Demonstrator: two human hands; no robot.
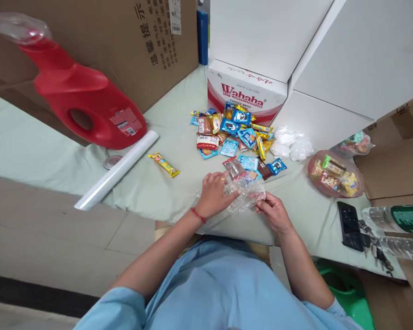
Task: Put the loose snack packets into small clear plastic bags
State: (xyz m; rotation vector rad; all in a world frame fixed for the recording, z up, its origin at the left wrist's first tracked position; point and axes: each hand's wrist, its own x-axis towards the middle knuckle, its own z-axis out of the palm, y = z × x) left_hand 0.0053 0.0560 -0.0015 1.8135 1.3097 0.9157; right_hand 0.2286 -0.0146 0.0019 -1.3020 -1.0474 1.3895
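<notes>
At the near edge of the counter [151,192], which is covered in pale green cloth, the left hand [215,195] and the right hand [273,211] work on a clear plastic bag [245,196] lying crumpled between them. The left grip is closed, its fingers curled down over the bag's left part. The right grip pinches the bag's right edge between thumb and fingertips, and something small and pinkish shows there (too blurred to name).

Just beyond the bag, touching its far side, begins a heap of snack packets [234,133] in blue, yellow, red and brown. The heap spreads back to a Wahaha carton [246,94], so nothing lies between the hands and the snacks. One yellow bar [164,164] lies apart to the left of the heap, near a white roll [115,172] that juts over the counter's edge. Behind the roll a red jug [86,101] lies on its side against a brown cardboard box [124,41].

To the right of the heap sit more crumpled clear bags [291,144], and beyond them a pinkish dish [359,190] filled with wrapped snacks. Nearer along the right edge lie a black phone [350,225], a bunch of keys [375,245] and two water bottles [395,217] on their sides. White boxes [358,59] stand stacked behind the carton.
</notes>
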